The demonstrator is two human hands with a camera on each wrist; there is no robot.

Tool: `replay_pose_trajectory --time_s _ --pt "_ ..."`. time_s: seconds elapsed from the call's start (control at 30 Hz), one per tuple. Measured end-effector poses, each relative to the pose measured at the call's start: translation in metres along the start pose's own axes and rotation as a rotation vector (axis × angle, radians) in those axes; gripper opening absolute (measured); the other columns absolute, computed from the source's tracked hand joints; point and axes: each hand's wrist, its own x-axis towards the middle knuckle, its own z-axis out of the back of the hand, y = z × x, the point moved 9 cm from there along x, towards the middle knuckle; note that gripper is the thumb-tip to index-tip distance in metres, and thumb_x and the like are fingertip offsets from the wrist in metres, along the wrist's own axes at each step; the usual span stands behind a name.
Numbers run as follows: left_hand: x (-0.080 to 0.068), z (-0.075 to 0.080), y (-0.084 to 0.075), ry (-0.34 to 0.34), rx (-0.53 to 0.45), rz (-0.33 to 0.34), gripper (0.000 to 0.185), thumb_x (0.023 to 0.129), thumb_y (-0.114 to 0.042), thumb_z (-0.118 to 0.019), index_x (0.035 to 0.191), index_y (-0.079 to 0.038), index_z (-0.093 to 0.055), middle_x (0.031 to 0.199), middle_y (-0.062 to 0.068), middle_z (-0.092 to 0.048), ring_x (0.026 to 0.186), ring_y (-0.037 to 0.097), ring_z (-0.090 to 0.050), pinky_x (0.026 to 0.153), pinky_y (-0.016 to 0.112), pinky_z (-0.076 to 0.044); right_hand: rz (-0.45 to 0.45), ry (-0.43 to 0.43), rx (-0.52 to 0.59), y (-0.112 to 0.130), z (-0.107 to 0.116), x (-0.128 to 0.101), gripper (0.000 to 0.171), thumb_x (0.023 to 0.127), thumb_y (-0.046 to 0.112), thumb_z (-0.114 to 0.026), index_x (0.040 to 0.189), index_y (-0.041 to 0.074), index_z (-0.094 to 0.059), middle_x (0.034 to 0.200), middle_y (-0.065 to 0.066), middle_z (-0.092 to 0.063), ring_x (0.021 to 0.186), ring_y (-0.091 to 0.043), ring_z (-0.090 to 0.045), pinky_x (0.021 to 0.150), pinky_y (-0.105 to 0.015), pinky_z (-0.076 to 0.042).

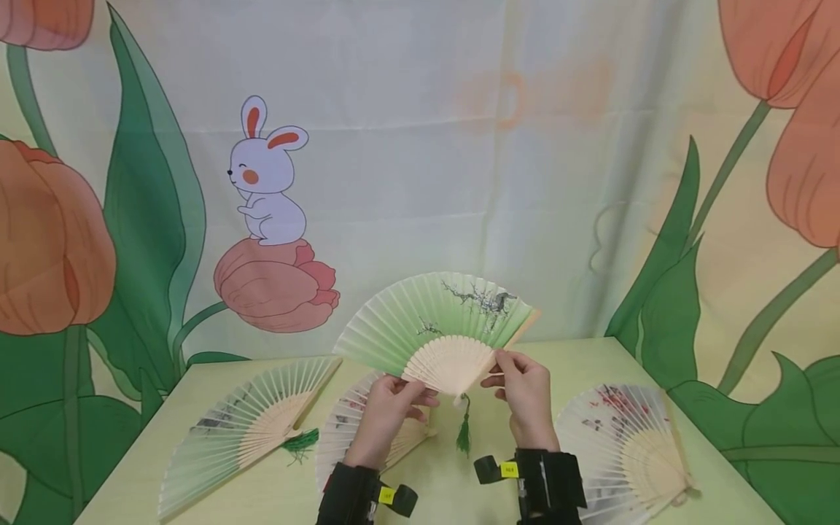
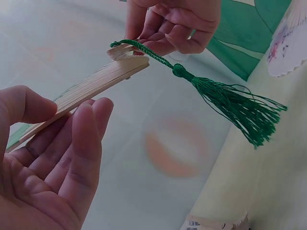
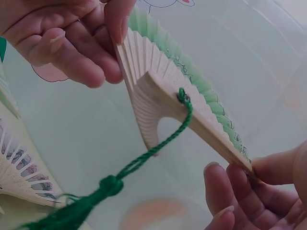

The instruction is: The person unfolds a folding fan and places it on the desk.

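A green folding fan (image 1: 433,313) with a dark blossom-branch print is spread open, held up above the table. My left hand (image 1: 394,412) pinches its left outer rib between thumb and fingers. The right outer rib is pinched by my right hand (image 1: 525,394). Pale wooden ribs (image 3: 148,57) meet at the pivot below, between both hands. From there a green tassel (image 2: 225,100) hangs on a braided cord. Behind my left hand, a white fan with a reddish print (image 1: 344,415) lies on the table, partly covered by that hand.
On the table (image 1: 472,481), a pale green fan (image 1: 243,430) lies spread at the left with its green tassel (image 1: 302,441) beside it. Another white fan with red blossoms (image 1: 617,437) lies at the right. Behind stands a backdrop cloth printed with tulips and a rabbit (image 1: 269,182).
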Motion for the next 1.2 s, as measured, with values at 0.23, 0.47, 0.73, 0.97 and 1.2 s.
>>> replay_pose_trajectory --time_s 0.23,0.47,0.73,0.97,1.2 --pt "0.0000 0.0000 -0.0001 -0.012 -0.014 -0.004 0.030 0.096 -0.019 -0.061 0.118 0.001 -0.062 0.097 0.017 -0.071 0.082 0.022 -0.069 0.065 0.031 -0.055 -0.009 -0.006 0.021 -0.0025 0.0014 0.0015 0.028 0.101 0.024 -0.056 0.109 0.000 -0.068 0.082 -0.007 -0.066 0.062 -0.017 -0.067 0.054 -0.024 -0.047" --pt "0.0011 0.0002 -0.0001 -0.021 -0.027 -0.004 0.028 0.096 -0.019 -0.061 0.115 0.001 -0.062 0.099 0.018 -0.070 0.082 0.022 -0.069 0.064 0.031 -0.055 0.007 -0.030 0.078 -0.0013 0.0026 0.0010 0.029 0.100 0.025 -0.057 0.102 -0.002 -0.067 0.080 -0.010 -0.065 0.058 -0.016 -0.066 0.051 -0.023 -0.047" --pt "0.0015 0.0004 -0.0020 -0.029 -0.047 -0.012 0.032 0.097 -0.023 -0.062 0.118 0.000 -0.061 0.106 0.019 -0.069 0.084 0.023 -0.069 0.064 0.030 -0.055 0.000 -0.068 0.150 -0.0008 0.0051 -0.0010 0.031 0.101 0.026 -0.057 0.104 -0.004 -0.065 0.078 -0.005 -0.066 0.055 -0.014 -0.066 0.052 -0.023 -0.050" --pt "0.0006 -0.0011 -0.0030 -0.016 -0.069 -0.015 0.033 0.097 -0.024 -0.063 0.118 0.002 -0.061 0.104 0.012 -0.070 0.082 0.019 -0.069 0.064 0.029 -0.054 -0.003 -0.098 0.184 -0.0021 0.0060 -0.0008 0.029 0.101 0.023 -0.056 0.104 -0.005 -0.063 0.078 -0.007 -0.066 0.054 -0.015 -0.066 0.051 -0.023 -0.050" --pt "0.0004 -0.0035 -0.0018 -0.010 -0.052 -0.020 0.033 0.096 -0.025 -0.064 0.117 0.001 -0.063 0.102 0.012 -0.071 0.083 0.021 -0.069 0.064 0.030 -0.054 -0.019 -0.160 0.268 -0.0029 0.0084 -0.0014 0.021 0.101 0.019 -0.054 0.105 -0.001 -0.053 0.079 -0.006 -0.065 0.056 -0.013 -0.067 0.050 -0.022 -0.050"
